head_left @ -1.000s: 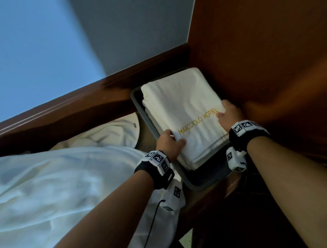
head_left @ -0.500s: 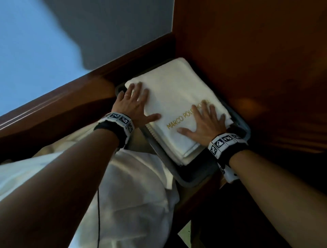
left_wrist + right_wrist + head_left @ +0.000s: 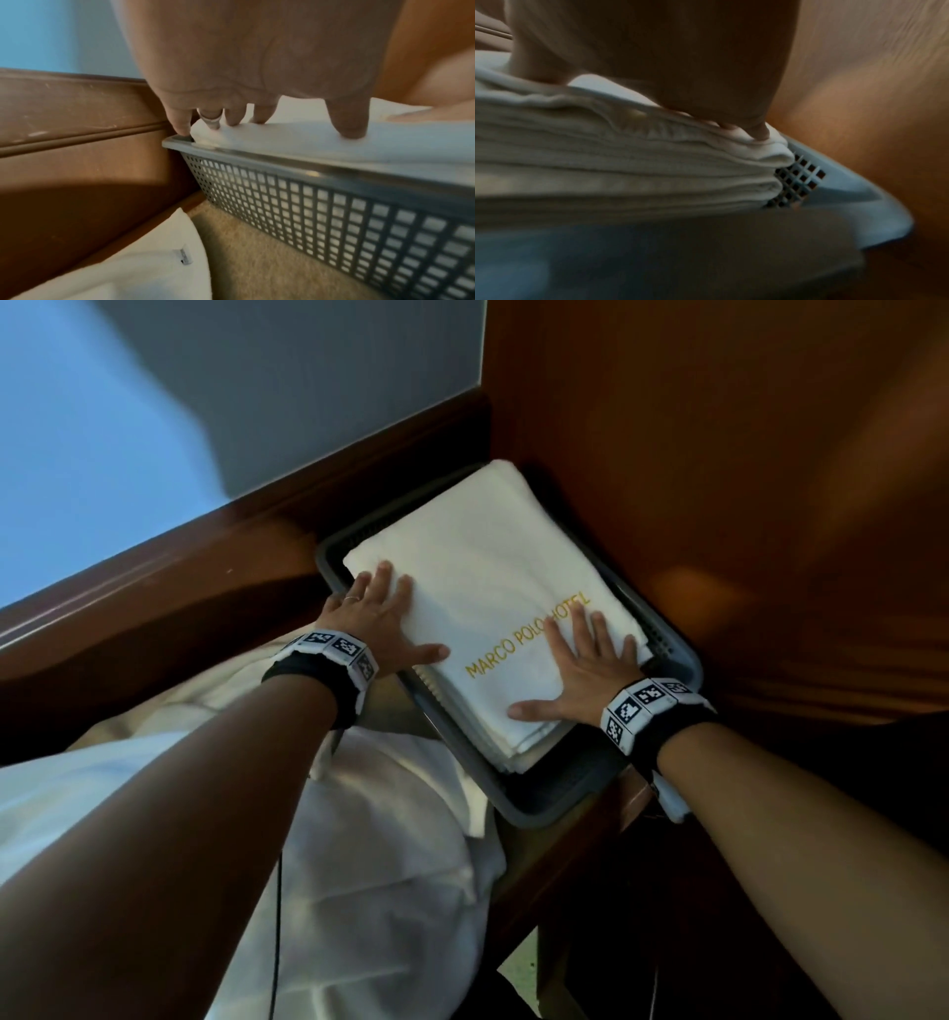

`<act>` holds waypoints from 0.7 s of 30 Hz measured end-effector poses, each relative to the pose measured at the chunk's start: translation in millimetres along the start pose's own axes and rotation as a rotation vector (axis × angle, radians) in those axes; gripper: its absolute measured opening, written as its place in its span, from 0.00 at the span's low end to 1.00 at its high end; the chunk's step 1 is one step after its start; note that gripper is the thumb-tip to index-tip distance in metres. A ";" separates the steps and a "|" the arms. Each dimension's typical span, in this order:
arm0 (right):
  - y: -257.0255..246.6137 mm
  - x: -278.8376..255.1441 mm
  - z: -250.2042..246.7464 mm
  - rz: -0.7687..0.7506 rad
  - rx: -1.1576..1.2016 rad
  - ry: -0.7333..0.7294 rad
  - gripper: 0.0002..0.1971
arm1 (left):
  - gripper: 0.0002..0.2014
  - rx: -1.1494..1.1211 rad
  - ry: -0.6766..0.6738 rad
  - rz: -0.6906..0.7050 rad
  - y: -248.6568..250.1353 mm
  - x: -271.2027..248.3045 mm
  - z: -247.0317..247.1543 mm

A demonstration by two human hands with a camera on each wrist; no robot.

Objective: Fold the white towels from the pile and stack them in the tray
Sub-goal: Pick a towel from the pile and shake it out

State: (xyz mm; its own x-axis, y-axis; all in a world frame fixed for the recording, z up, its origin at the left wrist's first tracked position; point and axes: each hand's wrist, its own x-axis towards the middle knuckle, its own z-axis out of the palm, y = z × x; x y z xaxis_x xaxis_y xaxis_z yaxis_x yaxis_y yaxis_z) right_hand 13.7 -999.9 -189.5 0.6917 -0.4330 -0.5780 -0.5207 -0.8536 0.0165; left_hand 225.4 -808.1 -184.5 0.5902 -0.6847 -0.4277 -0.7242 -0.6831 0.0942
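Against dark wood panelling beneath a blue wall, a grey mesh tray holds folded white towels — left hand and right hand spread flat on top.

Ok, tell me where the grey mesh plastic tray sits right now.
In the head view the grey mesh plastic tray sits right of centre, tucked into the wooden corner, with the loose white towel pile at its left.
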 end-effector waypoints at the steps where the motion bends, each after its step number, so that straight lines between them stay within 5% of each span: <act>1: 0.5 -2.5 -3.5 0.009 0.003 -0.017 0.69 | 0.54 0.003 -0.002 0.004 0.8 -4.8 -4.8; 5: -5.2 -22.8 -15.4 0.030 0.037 0.013 0.57 | 0.35 -0.018 0.096 0.008 0.0 -39.9 -30.3; 10: -44.9 -68.2 -26.5 -0.051 0.147 0.231 0.31 | 0.20 -0.168 0.107 0.002 -29.8 -111.0 -50.8; 15: -131.4 -133.7 -25.7 -0.140 0.249 0.403 0.18 | 0.22 -0.218 0.227 -0.029 -72.7 -223.6 -54.5; 21: -282.9 -227.0 1.8 -0.330 0.311 0.443 0.09 | 0.21 -0.258 0.307 -0.135 -171.8 -394.8 -27.6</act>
State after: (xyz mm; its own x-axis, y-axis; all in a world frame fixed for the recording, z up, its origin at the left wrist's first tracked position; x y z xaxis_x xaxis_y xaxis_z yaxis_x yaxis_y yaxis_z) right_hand 3.1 -659.6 -64.4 0.9476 -0.2967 -0.1188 -0.3194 -0.8673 -0.3818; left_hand 126.6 -427.4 -7.1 0.7805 -0.6023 -0.1678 -0.5432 -0.7861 0.2949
